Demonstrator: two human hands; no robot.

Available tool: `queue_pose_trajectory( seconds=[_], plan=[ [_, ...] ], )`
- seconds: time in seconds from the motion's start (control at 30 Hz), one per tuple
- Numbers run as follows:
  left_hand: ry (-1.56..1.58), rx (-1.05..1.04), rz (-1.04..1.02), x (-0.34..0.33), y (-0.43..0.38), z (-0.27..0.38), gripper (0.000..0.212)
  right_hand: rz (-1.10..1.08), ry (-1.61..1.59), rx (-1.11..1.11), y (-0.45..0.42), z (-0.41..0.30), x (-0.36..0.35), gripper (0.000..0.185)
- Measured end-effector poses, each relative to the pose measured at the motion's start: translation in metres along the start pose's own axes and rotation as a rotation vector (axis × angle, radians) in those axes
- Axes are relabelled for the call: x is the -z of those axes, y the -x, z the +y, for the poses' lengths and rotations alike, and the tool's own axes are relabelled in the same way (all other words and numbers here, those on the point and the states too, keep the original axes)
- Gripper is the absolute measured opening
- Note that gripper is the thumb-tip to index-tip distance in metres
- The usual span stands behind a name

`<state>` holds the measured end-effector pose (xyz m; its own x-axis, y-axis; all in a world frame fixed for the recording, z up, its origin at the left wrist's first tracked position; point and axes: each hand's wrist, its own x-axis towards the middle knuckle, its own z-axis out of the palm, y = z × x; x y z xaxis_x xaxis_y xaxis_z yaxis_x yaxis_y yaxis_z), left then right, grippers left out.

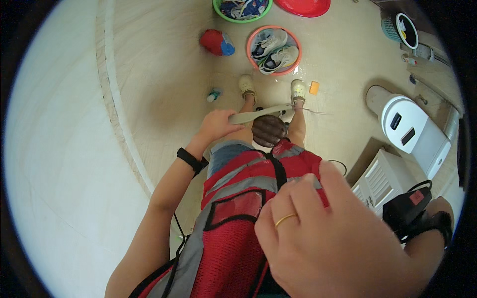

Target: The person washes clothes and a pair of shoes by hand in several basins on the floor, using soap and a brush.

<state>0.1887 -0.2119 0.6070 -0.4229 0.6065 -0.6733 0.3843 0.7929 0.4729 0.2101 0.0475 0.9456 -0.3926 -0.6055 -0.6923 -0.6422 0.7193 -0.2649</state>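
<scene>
My left hand (pixel 220 124) grips one end of a long, pale, slightly curved strip (pixel 261 113), possibly a plastic handle. Its far end reaches over my lower legs, where thin strands trail off to the right. Close to the camera, my right hand (pixel 320 223) is raised in front of my red vest (pixel 231 246), fingers curled and a ring on one of them. Its fingertips are hidden, so whether it holds anything cannot be told. Beyond my feet, an orange-rimmed basin (pixel 249 48) contains a pair of white-and-dark sneakers (pixel 275 52). A brown ribbed round object (pixel 269 131) shows between my legs.
A green basin (pixel 223 16) with dark cloth and a red basin (pixel 305 9) lie ahead. Around my feet are a red-and-blue bag (pixel 216 42), a small bottle (pixel 213 95) and an orange block (pixel 314 88). Rightward stand a toilet (pixel 406 115), a white slatted box (pixel 384 175) and a wastebasket (pixel 391 29).
</scene>
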Motion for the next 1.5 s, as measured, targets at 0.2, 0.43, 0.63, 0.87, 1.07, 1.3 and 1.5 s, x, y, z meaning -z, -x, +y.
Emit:
queue_pose_trajectory(
  seconds=[0.2,0.43,0.63,0.87,1.07,1.3,1.5],
  plan=[
    [0.051,-0.073,0.03,0.023,0.004,-0.04,0.045,0.026,-0.016,-0.01,-0.023,-0.019,0.028,0.019],
    [0.072,-0.013,-0.058,0.061,-0.021,-0.039,0.041,0.121,-0.28,-0.049,-0.047,0.016,0.015,0.017],
    [0.103,-0.152,0.046,0.029,-0.075,-0.02,0.035,0.452,-0.632,-0.318,-0.196,0.104,-0.197,0.037],
    [-0.008,-0.444,0.016,-0.03,-0.179,-0.036,0.042,0.213,-0.947,-0.444,-0.337,0.111,-0.395,0.038],
    [0.059,-0.125,0.088,-0.132,-0.263,-0.079,0.074,0.449,-1.153,-0.671,-0.387,0.132,-0.497,0.032],
    [-0.112,0.025,0.183,-0.234,-0.391,-0.104,0.082,0.566,-1.277,-1.214,-0.501,0.182,-0.623,0.04],
    [-0.406,-0.084,0.195,-0.287,-0.464,-0.129,0.081,0.563,-1.377,-1.235,-0.578,0.218,-0.684,0.037]
  ],
)
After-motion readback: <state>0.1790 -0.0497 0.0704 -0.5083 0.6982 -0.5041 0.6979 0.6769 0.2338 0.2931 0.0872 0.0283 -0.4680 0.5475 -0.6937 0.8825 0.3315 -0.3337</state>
